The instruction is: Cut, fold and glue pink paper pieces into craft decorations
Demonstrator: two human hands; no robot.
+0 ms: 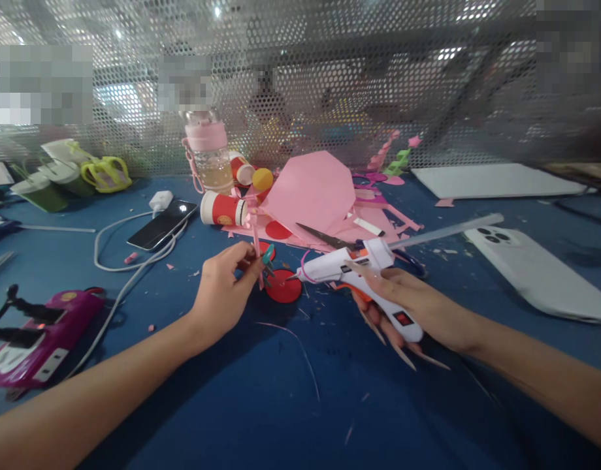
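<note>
My right hand (403, 294) is wrapped round the grip of a white hot glue gun (324, 266), with a clear glue stick (447, 230) poking out of its back. The nozzle points left, over a red paper disc (283, 287) on the table. My left hand (225, 285) pinches a thin pink paper strip (256, 238) that stands roughly upright beside the nozzle. A small teal piece (268, 254) shows at its fingertips; what it belongs to is unclear. Behind the glue gun lie open scissors (324, 236), their handles partly hidden.
Pink paper sheets (313, 192), red paper cups (223, 209) and a pink-lidded bottle (208, 153) stand at the back. On the left are a black phone (162, 225) with a white cable and a purple power strip (50, 336). A white phone (540, 271) lies right, before a closed laptop (499, 181).
</note>
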